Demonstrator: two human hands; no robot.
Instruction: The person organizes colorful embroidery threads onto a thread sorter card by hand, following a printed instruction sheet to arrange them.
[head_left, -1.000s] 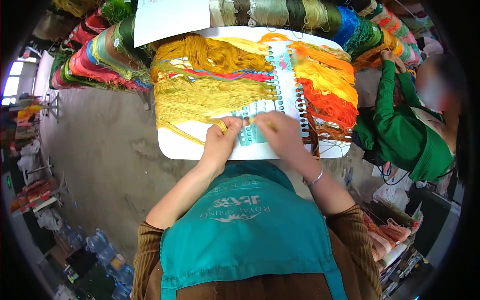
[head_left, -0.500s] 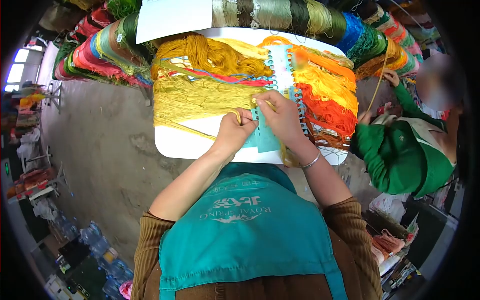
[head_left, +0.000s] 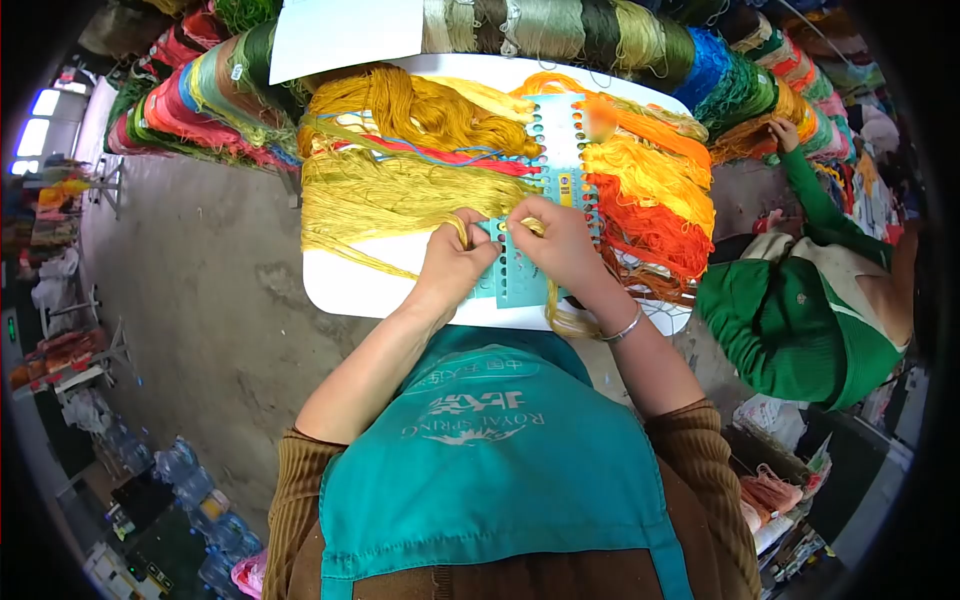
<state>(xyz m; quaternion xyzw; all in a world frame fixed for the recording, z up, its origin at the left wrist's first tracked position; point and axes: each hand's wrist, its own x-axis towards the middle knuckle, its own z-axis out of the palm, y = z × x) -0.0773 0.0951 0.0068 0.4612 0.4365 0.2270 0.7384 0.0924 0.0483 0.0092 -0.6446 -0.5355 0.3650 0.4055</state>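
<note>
On a white board [head_left: 340,285] lies a teal card [head_left: 562,185] with holes along both edges. Olive-yellow threads [head_left: 400,200] hang from its left side, below mustard threads [head_left: 410,110]; orange and red threads [head_left: 650,225] spread on the right. My left hand [head_left: 455,262] is closed at the card's lower left edge, with yellow thread looped over its fingers. My right hand [head_left: 560,240] pinches pale yellow thread over the card, close to the left fingertips. A loose yellow strand hangs below my right hand.
Rows of coloured skeins [head_left: 560,35] line the far side, with a white sheet [head_left: 345,38] at the upper left. A co-worker in green [head_left: 800,320] is at the right, one hand [head_left: 784,134] by the skeins. Plastic bottles [head_left: 200,500] stand at the lower left.
Both my hands and the card's lower part have shifted slightly left. The co-worker has leaned closer to my board, and the long strand between that person's hands no longer shows.
</note>
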